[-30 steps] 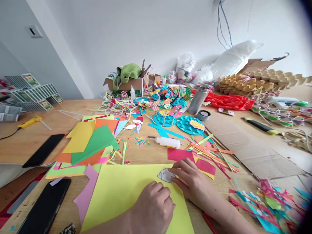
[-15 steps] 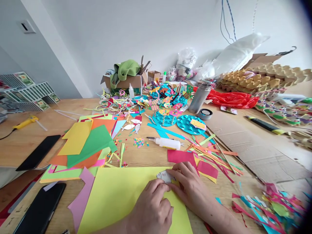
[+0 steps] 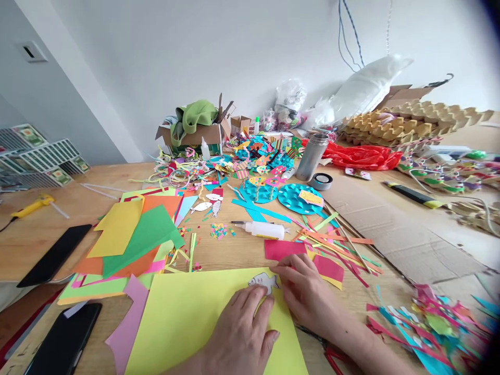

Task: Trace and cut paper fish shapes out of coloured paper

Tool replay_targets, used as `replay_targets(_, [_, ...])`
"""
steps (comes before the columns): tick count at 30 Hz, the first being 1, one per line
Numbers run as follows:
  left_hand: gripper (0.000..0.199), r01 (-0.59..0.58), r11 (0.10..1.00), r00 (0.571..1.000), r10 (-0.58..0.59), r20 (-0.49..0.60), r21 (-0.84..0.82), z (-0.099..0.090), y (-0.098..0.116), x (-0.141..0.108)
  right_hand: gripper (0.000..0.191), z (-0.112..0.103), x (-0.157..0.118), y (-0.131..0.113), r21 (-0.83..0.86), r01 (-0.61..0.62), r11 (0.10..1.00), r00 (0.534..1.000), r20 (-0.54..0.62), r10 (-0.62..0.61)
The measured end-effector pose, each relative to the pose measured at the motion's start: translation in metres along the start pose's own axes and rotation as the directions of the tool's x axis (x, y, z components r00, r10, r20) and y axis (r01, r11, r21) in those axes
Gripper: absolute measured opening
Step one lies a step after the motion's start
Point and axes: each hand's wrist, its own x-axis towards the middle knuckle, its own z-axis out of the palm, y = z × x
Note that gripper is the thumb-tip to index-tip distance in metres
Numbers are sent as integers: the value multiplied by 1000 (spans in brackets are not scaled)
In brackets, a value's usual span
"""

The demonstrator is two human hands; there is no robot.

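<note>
Fish cutout (image 3: 264, 280) at left hand's (image 3: 242, 328) fingertips – left nearer, touching, ungripped; long axis crosswise, tail toward right hand (image 3: 310, 296) – right's grip unclear.

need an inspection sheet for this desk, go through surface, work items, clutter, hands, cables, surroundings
surface: wooden table, partly covered by the large yellow sheet
work items: paper fish with drawn outline, lying on the sheet near its far edge
clutter: colored strips and scraps to the right; glue bottle on its side; two black phones at left
hands: left hand has fingers on the fish; right hand is by its tail, grip unclear
cables: black cord at the yellow glue gun; blue cords hanging at the wall
surroundings: pale wall, egg trays, cardboard box; other people: nothing seen
</note>
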Motion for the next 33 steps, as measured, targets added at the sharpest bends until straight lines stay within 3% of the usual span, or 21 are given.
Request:
replay_targets(3, [46,-33,999,999,32,19,40,3,-3,-2,36,-7,0,7,6,4,1000,999,-38,-4])
replay_targets(13, [49,-48,993,998,42,54,107,5,-5,-4,32,-10,1,5,-28,48,998,998,52,-47])
replay_targets(22, [49,-23,996,991,12,130,82,5,-8,-5,34,-8,1,8,-47,44,998,998,39,-42])
replay_targets(33, [50,-8,998,990,1,140,56,5,-9,-5,33,-7,1,9,-98,29,995,999,39,-25])
